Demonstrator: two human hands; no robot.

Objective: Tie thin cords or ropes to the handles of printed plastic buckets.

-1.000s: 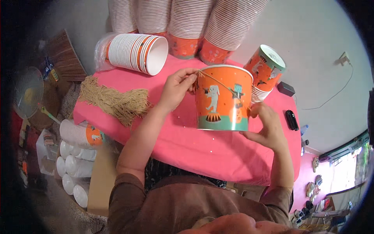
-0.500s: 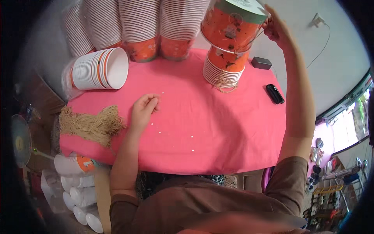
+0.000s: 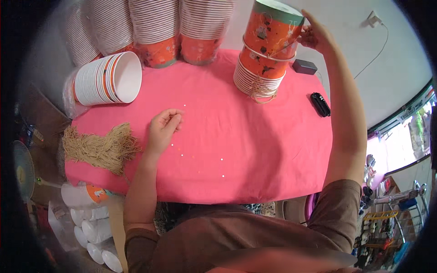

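My right hand point(image 3: 316, 36) is at the upper right side of an orange paper bucket point(image 3: 273, 34) with a green base band and dark printed figures. Its index finger reaches up along the base edge, and the other fingers curl against the side. This bucket sits upside down on a stack of nested orange buckets point(image 3: 261, 68) with white rims. Loops of twine point(image 3: 263, 93) hang at the stack's lower front. Loosely curled, my left hand point(image 3: 165, 127) rests over the pink tablecloth point(image 3: 218, 132) with nothing visible in it.
A twine bundle point(image 3: 102, 148) lies at the left. Behind it, a nested bucket stack point(image 3: 98, 82) rests on its side. Tall wrapped stacks point(image 3: 157, 27) stand at the back. A dark box point(image 3: 305, 67) and a black object point(image 3: 320, 104) lie at the right. White dots mark the cloth.
The orange bucket has come down onto the stack, with my right hand moving down beside it. My left hand stays curled over the cloth. The whole view has shifted slightly.
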